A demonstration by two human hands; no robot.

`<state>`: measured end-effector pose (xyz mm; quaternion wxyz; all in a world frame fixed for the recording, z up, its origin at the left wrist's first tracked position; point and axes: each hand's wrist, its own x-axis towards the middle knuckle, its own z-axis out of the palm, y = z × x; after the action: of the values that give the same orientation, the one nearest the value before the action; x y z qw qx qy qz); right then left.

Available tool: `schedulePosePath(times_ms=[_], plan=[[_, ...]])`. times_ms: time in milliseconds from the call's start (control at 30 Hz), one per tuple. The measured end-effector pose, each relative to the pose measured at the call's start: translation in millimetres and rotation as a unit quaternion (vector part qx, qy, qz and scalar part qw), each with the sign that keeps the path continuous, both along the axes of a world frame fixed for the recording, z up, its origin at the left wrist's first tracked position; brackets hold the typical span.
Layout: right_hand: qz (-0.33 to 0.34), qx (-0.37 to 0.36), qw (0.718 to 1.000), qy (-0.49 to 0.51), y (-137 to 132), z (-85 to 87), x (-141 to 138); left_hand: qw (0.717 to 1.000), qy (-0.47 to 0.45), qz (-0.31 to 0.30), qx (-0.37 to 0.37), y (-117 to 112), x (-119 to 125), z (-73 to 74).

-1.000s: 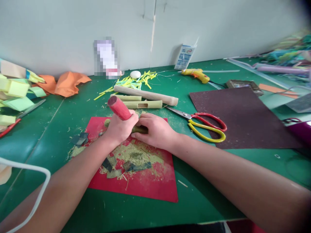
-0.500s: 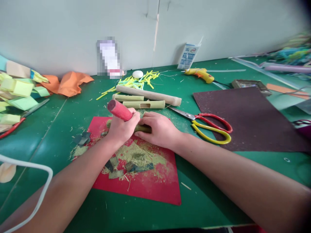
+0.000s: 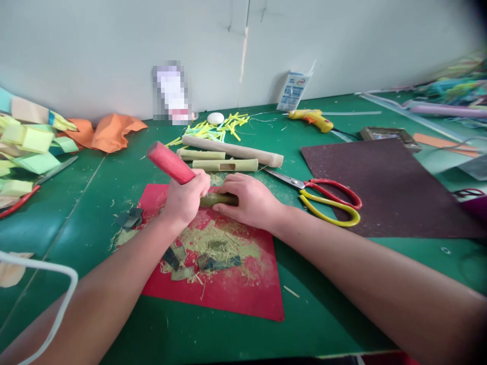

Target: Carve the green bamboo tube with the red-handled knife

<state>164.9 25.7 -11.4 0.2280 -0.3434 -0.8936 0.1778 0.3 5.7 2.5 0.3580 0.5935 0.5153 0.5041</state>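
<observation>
You held: red handle (image 3: 171,163), left hand (image 3: 187,195), fingers wrapped round it; bamboo tube (image 3: 213,199), right hand (image 3: 254,202), fingers clamped over it, seemingly for steadiness, near the far edge of the red sheet (image 3: 251,298).

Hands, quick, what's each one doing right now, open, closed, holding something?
Left hand: closed, holding the red handle.
Right hand: closed over one end of the greenish tube, holding it.
</observation>
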Motion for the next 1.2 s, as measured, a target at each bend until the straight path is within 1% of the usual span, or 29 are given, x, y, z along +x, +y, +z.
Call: schedulePosePath(times_ms=[33, 133, 200, 267, 533, 667, 833, 1000, 1200], plan=[[0.000, 0.003, 1.000, 0.002, 0.4, -0.4, 0.2, 1.000, 0.003, 0.020, 0.006, 0.2, 1.2, -0.4], [0.000, 0.010, 1.000, 0.008, 0.1, -1.8, 0.4, 0.997, 0.064, 0.027, -0.016, 0.6, 5.8, -2.0], [0.002, 0.012, 1.000, 0.011, -0.5, -2.5, 0.3, 0.994, 0.108, 0.033, -0.013, 0.4, 7.4, -3.3], [0.002, 0.014, 1.000, 0.013, -0.8, -2.9, 0.3, 0.991, 0.129, 0.036, -0.007, 0.0, 7.5, -4.2], [0.001, 0.020, 1.000, 0.011, -0.3, -2.6, 0.5, 0.992, 0.125, 0.034, -0.009, 0.1, 6.3, -4.1], [0.000, 0.019, 1.000, 0.008, -0.9, -1.7, 0.7, 0.988, 0.148, 0.036, -0.001, 0.5, 4.3, -5.0], [0.002, 0.021, 1.000, 0.004, -1.6, -2.0, 0.3, 0.985, 0.170, 0.009, 0.004, -0.1, 2.1, -3.8], [0.001, 0.019, 1.000, 0.000, -1.5, -1.8, 0.5, 0.981, 0.194, 0.017, -0.010, -0.4, 3.7, -0.7], [0.012, 0.009, 1.000, -0.004, -2.5, -1.7, 0.0, 0.978, 0.207, -0.014, -0.021, 1.8, 2.7, 0.0]])
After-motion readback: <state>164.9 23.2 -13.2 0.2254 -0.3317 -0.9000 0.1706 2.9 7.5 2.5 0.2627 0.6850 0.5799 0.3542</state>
